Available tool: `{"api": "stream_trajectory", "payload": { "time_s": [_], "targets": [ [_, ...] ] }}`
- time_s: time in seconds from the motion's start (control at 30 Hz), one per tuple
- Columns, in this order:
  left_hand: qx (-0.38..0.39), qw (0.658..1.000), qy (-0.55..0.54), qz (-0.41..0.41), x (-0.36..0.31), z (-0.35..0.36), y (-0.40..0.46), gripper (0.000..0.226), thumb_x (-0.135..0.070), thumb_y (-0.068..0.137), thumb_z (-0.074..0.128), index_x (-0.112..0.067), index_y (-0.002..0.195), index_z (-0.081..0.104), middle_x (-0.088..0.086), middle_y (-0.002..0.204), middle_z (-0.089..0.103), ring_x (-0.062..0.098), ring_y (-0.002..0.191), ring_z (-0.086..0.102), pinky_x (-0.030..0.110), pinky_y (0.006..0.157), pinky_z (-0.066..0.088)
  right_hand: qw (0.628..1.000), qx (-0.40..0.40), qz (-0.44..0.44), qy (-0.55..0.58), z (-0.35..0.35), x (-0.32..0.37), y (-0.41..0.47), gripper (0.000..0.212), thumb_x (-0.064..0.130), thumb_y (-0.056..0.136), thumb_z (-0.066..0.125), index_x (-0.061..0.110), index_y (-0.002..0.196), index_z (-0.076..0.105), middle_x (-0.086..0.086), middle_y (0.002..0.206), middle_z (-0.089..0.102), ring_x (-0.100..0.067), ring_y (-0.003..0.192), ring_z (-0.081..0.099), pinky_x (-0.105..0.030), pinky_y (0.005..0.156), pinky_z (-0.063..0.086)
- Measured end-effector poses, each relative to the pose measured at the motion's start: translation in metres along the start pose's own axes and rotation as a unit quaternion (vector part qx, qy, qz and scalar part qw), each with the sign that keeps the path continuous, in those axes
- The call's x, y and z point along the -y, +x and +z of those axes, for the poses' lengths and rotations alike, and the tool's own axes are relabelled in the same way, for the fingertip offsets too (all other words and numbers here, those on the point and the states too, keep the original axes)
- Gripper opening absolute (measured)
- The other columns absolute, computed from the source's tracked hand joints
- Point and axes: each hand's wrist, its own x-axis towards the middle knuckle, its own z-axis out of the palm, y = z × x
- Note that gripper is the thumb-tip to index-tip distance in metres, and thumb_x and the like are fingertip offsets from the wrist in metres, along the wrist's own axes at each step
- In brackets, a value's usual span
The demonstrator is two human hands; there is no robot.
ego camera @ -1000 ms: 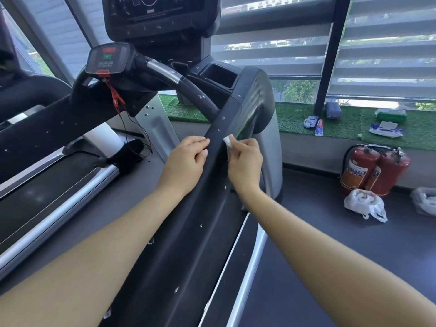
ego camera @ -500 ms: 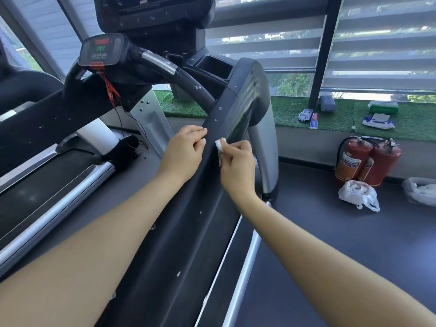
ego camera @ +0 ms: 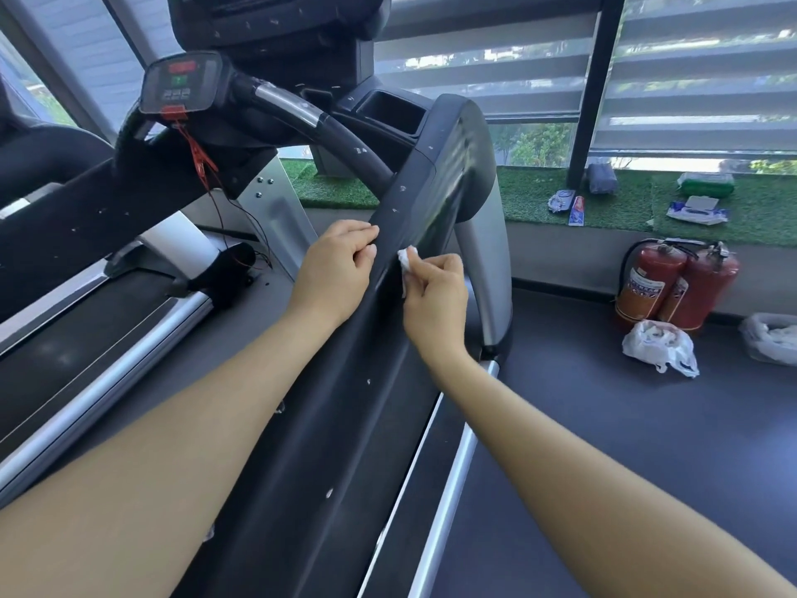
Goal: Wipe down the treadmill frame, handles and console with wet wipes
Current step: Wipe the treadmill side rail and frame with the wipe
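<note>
Head view: a black treadmill side rail [ego camera: 345, 403] is seen running up the middle of the frame towards the console [ego camera: 276, 15], with two red fire extinguishers [ego camera: 677, 287] against the wall at right. The rail's inner edge is held by the left hand [ego camera: 334, 274], fingers curled. A small crumpled white wipe [ego camera: 406, 260] is pinched against the rail by the right hand [ego camera: 435, 299].

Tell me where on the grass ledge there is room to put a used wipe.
The grass ledge is bare between the treadmill post and the tube. Further right it is crowded: a grey bundle, a wipes pack and a green pack.
</note>
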Motion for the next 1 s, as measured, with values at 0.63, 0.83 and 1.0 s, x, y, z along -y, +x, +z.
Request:
{"api": "stream_trajectory", "payload": {
  "time_s": [0.63, 0.83, 1.0],
  "targets": [
    [0.002, 1.0, 0.017, -0.003, 0.001, 0.001, 0.0, 0.032, -0.01, 0.097, 0.048, -0.009, 0.127, 0.059, 0.002, 0.132, 0.055, 0.013, 0.12, 0.05, -0.011, 0.083, 0.014, 0.999, 0.001, 0.028, 0.024, -0.001, -0.023, -0.038, 0.027, 0.014, 0.099, 0.046, 0.013, 0.118, 0.066, -0.001, 0.096, 0.043, -0.007, 0.074, 0.047, -0.009, 0.074, 0.04],
    [-0.002, 1.0, 0.01, -0.007, 0.001, 0.001, 0.0, 0.032, -0.01, 0.097, 0.049, -0.009, 0.126, 0.06, 0.001, 0.131, 0.056, 0.013, 0.119, 0.05, -0.011, 0.085, 0.015, 0.998, 0.018, 0.041, 0.036, -0.002, -0.031, -0.043, 0.025, 0.015, 0.099, 0.047, 0.013, 0.114, 0.067, -0.001, 0.097, 0.045, -0.002, 0.07, 0.046, -0.002, 0.071, 0.036],
    [-0.003, 1.0, 0.006, -0.01, 0.0, 0.001, -0.001, 0.032, -0.01, 0.096, 0.049, -0.009, 0.126, 0.061, 0.0, 0.131, 0.056, 0.013, 0.119, 0.05, -0.01, 0.085, 0.016, 0.991, 0.018, 0.133, 0.026, -0.001, -0.04, -0.014, 0.028, 0.017, 0.1, 0.044, 0.009, 0.116, 0.066, -0.001, 0.1, 0.044, 0.001, 0.072, 0.046, 0.003, 0.067, 0.032]
  ]
}}
